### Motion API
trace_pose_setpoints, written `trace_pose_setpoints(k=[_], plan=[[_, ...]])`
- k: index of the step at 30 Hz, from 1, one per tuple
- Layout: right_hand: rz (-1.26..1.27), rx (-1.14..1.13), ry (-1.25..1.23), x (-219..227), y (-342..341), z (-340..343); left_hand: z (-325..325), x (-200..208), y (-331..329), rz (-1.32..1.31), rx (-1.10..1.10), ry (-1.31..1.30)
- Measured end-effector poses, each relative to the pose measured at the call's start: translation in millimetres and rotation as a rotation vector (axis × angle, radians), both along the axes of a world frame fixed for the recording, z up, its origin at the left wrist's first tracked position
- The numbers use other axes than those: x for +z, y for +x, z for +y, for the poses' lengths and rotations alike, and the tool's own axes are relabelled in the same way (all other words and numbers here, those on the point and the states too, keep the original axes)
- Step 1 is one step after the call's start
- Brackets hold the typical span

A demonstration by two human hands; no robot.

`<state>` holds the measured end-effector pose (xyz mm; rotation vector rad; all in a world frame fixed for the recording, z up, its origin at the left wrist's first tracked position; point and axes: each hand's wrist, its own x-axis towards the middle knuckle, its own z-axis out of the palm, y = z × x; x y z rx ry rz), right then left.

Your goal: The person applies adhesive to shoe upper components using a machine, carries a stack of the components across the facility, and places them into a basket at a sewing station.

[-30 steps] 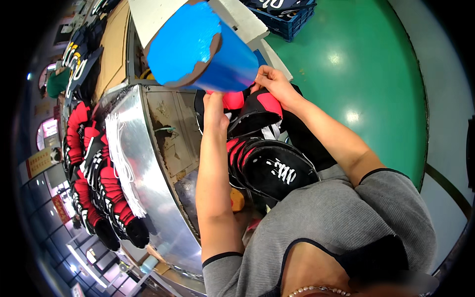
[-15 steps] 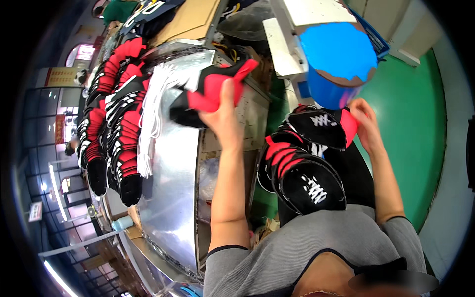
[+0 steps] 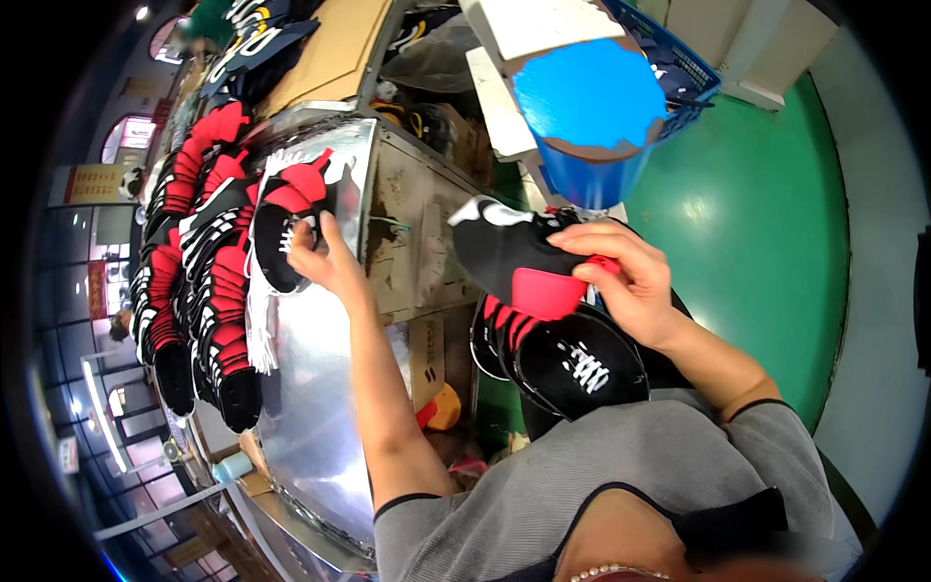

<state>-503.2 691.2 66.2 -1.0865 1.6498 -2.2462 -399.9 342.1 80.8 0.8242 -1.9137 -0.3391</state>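
My left hand [image 3: 332, 260] is at a black shoe upper [image 3: 278, 254] with a red tongue and white lacing, lying on the metal tabletop [image 3: 320, 388]. Its thumb and fingers are closed around the upper's edge. In my right hand [image 3: 626, 281] is another shoe upper [image 3: 495, 250], black with a white patch and a red tongue, pinched between thumb and fingers and raised above my lap. Below it, a stack of similar uppers [image 3: 582, 364] rests on my lap, partly covered by the raised one.
Long rows of black-and-red uppers [image 3: 230, 320] line the table's left side, beside a bundle of white laces [image 3: 260, 335]. A blue round-topped stand [image 3: 592, 97] rises ahead of my lap, near a blue basket [image 3: 703, 82]. Cardboard sheets [image 3: 330, 53] lie at the far end.
My left hand has moved left and lowered its upper onto the metal tabletop beside the rows. My right hand has lifted another upper off the lap stack and moved it left.
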Motion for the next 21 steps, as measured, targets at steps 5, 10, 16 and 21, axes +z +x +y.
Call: trace_pose_setpoints(k=[5,10,16,21], plan=[[-0.463,0.108,-0.237,-9,19,-28,158,15,33,-0.102,-0.889,1.048],[-0.666,0.124,-0.226,-49,23,-37,187,-5,-7,-0.073,-0.796,1.184],[-0.937,0.005,-0.116,-107,-10,-23,187,-46,-65,-0.219,-0.872,1.301],[-1.004,-0.070,-0.221,-129,-26,-25,186,-77,-91,-0.175,-0.880,1.351]])
